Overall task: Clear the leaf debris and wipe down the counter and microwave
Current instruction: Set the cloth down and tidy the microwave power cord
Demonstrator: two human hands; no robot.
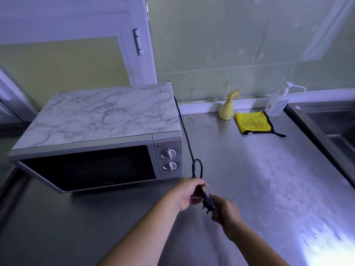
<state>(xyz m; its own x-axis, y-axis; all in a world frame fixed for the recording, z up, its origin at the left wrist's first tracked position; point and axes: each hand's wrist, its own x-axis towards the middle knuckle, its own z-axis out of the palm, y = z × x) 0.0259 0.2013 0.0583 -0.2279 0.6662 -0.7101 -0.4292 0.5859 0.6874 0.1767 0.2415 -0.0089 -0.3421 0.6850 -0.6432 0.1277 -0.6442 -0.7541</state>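
A: What worries you here?

B: The cord (187,139). It runs from behind the microwave (96,139) down its right side to a loop just off the front corner, and both hands are on its free end. If the person tugs, the pull goes straight to the back of the oven, which already sits askew with its left front corner near the counter (259,179) edge. A hard pull could swing it further.

A: And the plug itself?

B: The plug (208,204) hangs between the hands with its prongs pointing down. Dropped, it would knock the steel, or the loop could spring open across the surface to be wiped.

A: How are the fingers set?

B: The left hand (189,192) is curled closed around the bundled cord just below the loop. The right hand (225,212) is blurred (it looks to be in motion); its fingers seem pinched at the plug's lower end, though I cannot tell how firmly. A thin pale strand shows between the hands, possibly a tie.

A: Where are the cleaning things?

B: Well apart, at the back wall: the yellow cloth (252,122) lies flat beside the spray bottle (228,108), with a pump bottle (277,102) near the sink (330,120). I see no leaf debris, only two small orange bits (195,119) beside the cord.
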